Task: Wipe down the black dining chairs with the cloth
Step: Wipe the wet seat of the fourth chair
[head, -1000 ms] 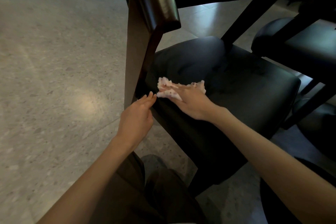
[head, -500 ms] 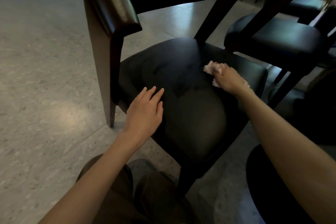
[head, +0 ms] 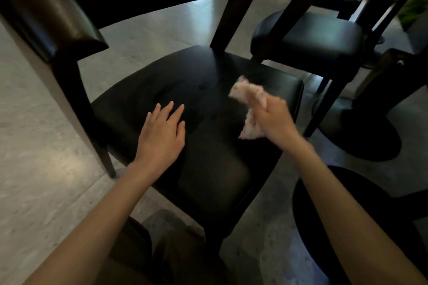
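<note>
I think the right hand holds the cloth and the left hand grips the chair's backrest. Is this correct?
Not quite: the head view shows the left hand lying flat and open on the seat instead. The right hand does hold the cloth.

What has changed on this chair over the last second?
The right hand carried the cloth across the seat from its left edge to the right side, now gripping it bunched. The left hand moved from the edge onto the seat, flat. The seat stayed put.

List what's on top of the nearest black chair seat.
Left hand rests flat on the seat, fingers straight. Right hand grips the cloth over the seat's right side; blur hides whether it touches. Seat under both is covered.
</note>
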